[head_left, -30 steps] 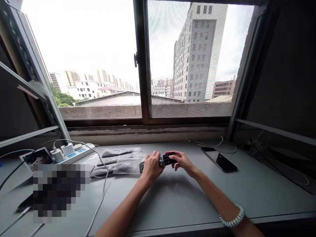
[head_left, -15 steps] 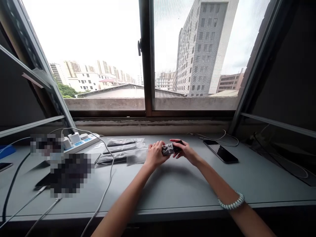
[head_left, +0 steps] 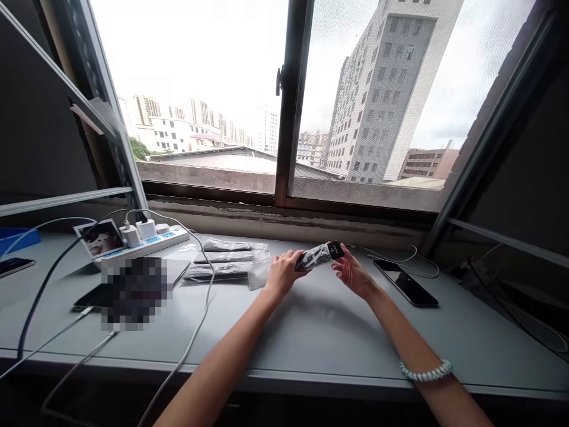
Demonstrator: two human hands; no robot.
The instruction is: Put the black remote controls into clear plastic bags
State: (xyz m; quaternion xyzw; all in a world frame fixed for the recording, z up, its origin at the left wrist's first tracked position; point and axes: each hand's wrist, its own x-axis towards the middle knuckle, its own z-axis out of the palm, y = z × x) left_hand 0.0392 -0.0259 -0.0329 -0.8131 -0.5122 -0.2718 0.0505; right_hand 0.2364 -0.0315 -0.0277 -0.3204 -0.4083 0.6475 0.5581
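Observation:
A small dark device [head_left: 320, 255] in a clear wrapper is held above the grey table [head_left: 311, 338] between both hands. My left hand [head_left: 283, 274] grips its left end with curled fingers. At the right end, my right hand [head_left: 352, 271] touches it with its fingertips, palm partly open toward me. A beaded bracelet [head_left: 425, 372] circles my right wrist. Clear plastic bags with dark contents [head_left: 226, 261] lie just left of my left hand.
A black phone [head_left: 405, 282] with a white cable lies to the right. At the left are a white power strip [head_left: 149, 238] with chargers, a photo card [head_left: 100, 237], several cables and a blurred patch. A window sill runs behind the table.
The view has swung and tilted to the left. Both hands have raised the device slightly and turned it, so its wrapped side shows instead of the keypad face.

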